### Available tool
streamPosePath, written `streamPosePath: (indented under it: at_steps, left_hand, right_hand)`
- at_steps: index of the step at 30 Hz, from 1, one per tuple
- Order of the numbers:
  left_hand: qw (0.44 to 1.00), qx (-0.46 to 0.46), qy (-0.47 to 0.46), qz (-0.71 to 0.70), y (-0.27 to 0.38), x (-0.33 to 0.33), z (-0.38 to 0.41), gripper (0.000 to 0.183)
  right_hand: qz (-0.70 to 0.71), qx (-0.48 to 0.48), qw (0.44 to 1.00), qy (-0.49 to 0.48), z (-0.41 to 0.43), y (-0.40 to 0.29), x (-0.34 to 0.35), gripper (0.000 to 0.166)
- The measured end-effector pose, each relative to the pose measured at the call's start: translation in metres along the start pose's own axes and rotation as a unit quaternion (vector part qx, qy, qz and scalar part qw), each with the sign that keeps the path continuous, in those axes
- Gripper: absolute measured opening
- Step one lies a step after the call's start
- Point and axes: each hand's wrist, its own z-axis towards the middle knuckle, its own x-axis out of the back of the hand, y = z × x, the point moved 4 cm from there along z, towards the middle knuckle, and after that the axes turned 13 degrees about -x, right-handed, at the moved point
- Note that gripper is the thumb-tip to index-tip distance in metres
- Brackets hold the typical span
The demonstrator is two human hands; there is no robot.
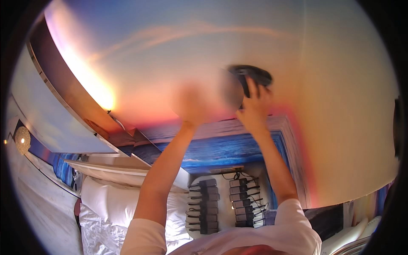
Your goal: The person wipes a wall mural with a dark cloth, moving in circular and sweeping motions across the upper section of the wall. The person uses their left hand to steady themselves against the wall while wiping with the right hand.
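My right hand (257, 113) is raised in front of a mural wall, its fingers on a black curved object (259, 75). Motion blur and a round hazy patch over its left side hide what kind of thing it is. My left hand (190, 103) is held up to the left of it, apart from the object. Its fingers are lost in blur, so I cannot tell their pose or whether they hold anything. Below my forearms, a white surface (224, 204) carries two columns of dark box-shaped devices (208, 205) with black cables.
The wall mural (204, 51) shows a sunset over blue sea. A bright strip of light (83, 76) runs along the upper left. At lower left lies a bed with white pillows (108, 197) and a headboard (108, 169). A round lamp (23, 140) glows at the far left.
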Motion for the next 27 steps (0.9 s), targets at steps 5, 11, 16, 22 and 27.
streamPosePath:
  at_steps: [5, 11, 16, 22, 27]
  left_hand:
    - [1.0, 0.006, -0.011, -0.001, -0.003, -0.002, -0.004, 0.075]
    - [1.0, -0.002, 0.001, -0.013, 0.0, -0.001, -0.003, 0.074]
    - [0.999, 0.005, -0.017, -0.039, 0.002, -0.001, 0.001, 0.076]
    - [0.999, 0.006, 0.011, -0.029, 0.002, -0.002, -0.001, 0.077]
    - [1.0, 0.006, -0.002, -0.03, 0.0, -0.004, -0.002, 0.077]
  right_hand:
    - [-0.028, -0.072, 0.98, 0.181, 0.072, 0.029, 0.051, 0.079]
    - [-0.013, 0.003, 0.995, 0.096, 0.079, -0.046, 0.038, 0.074]
    - [-0.093, 0.029, 0.995, -0.037, 0.0, -0.018, 0.004, 0.069]
    - [-0.011, -0.026, 0.987, 0.16, 0.059, 0.035, 0.048, 0.062]
    - [-0.034, 0.034, 0.995, 0.088, 0.068, -0.048, 0.032, 0.076]
